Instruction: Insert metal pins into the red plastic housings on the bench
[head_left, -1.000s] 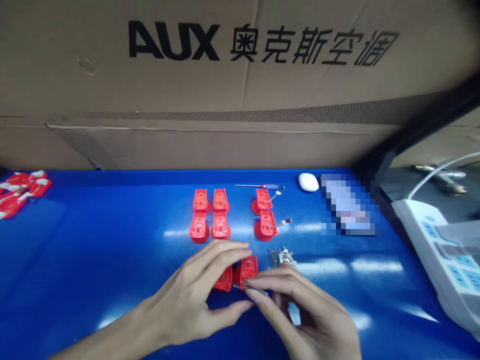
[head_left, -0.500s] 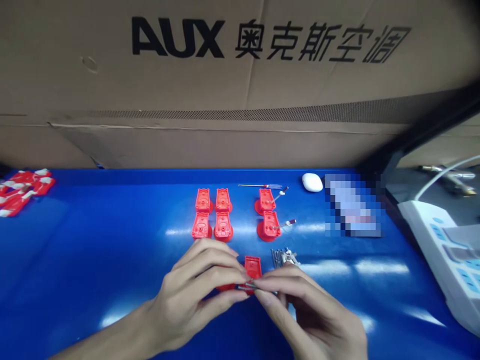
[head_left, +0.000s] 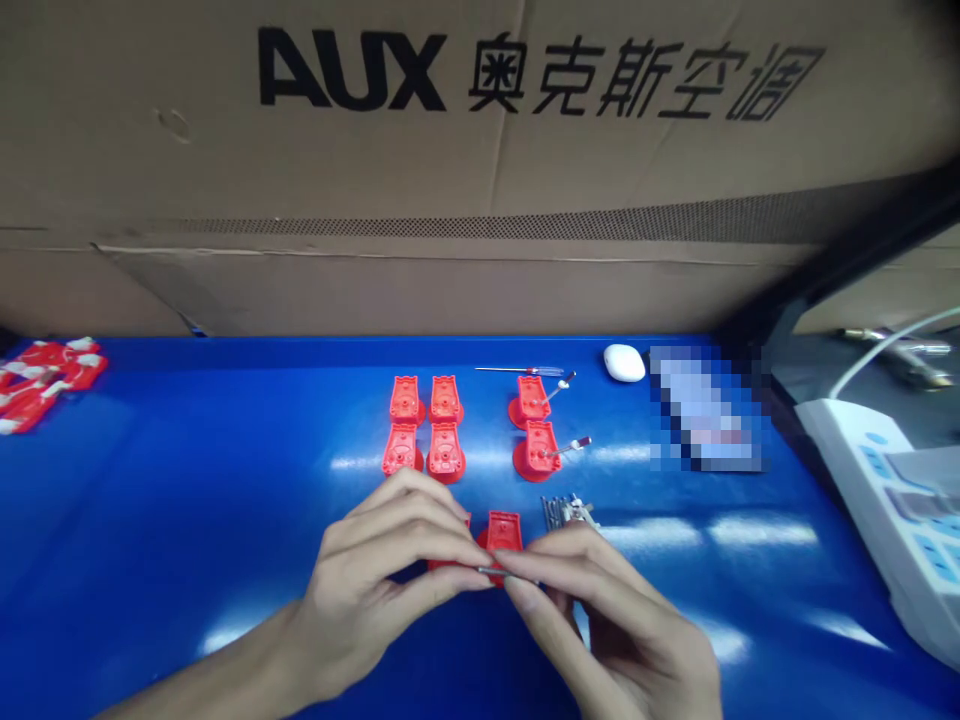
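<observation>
Between the fingertips of both hands lies a thin grey metal rod (head_left: 493, 571), roughly level. My left hand (head_left: 390, 575) pinches its left end between thumb and fingers. Its other end is pinched by my right hand (head_left: 615, 610), whose fingers hide part of it. Just behind the fingertips, a red plastic housing (head_left: 504, 530) stands on the table; another red part beside it is mostly covered by my left hand. A small heap of metal rods with white end pieces (head_left: 570, 512) lies beyond my right hand.
Two rows of red housings (head_left: 445, 450) stand farther back. Two more at their right, including the nearer housing (head_left: 540, 445), have rods sticking out. Behind are a screwdriver (head_left: 525, 371), a white rounded case (head_left: 624, 363) and a blurred-out flat object (head_left: 705, 410). Red-and-white parts (head_left: 52, 380) lie far left.
Both hands have shifted slightly left. A coiled, spring-like dark piece seen beside the rod at the fingertips no longer shows; the rod now lies straighter between the hands.
</observation>
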